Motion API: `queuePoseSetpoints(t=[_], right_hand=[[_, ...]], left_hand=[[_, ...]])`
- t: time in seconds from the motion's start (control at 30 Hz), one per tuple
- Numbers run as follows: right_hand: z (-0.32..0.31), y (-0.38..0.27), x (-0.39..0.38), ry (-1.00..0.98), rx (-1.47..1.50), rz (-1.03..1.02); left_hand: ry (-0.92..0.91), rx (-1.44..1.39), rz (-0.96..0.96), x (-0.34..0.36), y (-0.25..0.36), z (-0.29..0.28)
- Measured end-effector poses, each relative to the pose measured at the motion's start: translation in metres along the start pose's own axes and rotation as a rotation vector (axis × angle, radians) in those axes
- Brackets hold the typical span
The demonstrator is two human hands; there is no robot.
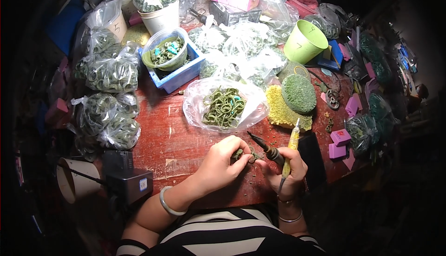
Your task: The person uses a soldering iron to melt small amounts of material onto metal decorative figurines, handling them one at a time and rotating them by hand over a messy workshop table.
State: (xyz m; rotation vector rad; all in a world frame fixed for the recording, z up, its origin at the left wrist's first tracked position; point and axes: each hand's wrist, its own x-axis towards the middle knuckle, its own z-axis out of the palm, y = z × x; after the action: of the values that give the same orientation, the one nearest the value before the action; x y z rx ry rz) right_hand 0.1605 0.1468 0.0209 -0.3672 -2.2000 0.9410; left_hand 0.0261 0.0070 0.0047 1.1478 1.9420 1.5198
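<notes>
Just below the plastic bag [190,105] of green rings [225,107], my left hand [225,158] is closed, pinching small dark-green rings [238,154] between thumb and fingers. My right hand [290,172] is closed around a yellow pen-like tool [294,142], its metal tip pointing up and away. A second, dark tool with a pointed black tip [265,148] also lies in that hand, slanting toward the upper left. My right thumb and finger reach close to the rings at the left fingertips; whether they touch is hard to make out.
A round green pad [298,93] rests over a yellow sponge-like block [278,109]. Farther back stand a light-green cup [305,42] and a blue bin [179,77] bearing a clear tub [153,65]. Filled bags [114,72] line the left; pink blocks [337,150] lie right; a black box [130,184] stands near left.
</notes>
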Motion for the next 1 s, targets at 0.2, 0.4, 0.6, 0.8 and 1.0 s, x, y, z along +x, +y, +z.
queuePoseSetpoints(t=[0.2,0.4,0.6,0.8,1.0], right_hand=[[0.001,0.003,-0.002,-0.065,0.097,0.008],[0.004,0.011,-0.006,-0.031,0.014,-0.064],[0.007,0.008,-0.009,0.106,0.123,-0.058],[0.01,0.006,-0.011,-0.034,0.209,-0.094],[0.013,0.006,-0.013,-0.045,0.242,-0.114]], left_hand=[[-0.01,-0.026,-0.021,0.0,0.007,-0.001],[0.095,-0.334,-0.057,0.001,-0.005,0.006],[-0.324,-0.838,-0.638,0.005,0.005,-0.015],[-0.32,-0.913,-0.58,-0.002,-0.01,-0.009],[-0.319,-0.965,-0.627,-0.001,-0.009,-0.005]])
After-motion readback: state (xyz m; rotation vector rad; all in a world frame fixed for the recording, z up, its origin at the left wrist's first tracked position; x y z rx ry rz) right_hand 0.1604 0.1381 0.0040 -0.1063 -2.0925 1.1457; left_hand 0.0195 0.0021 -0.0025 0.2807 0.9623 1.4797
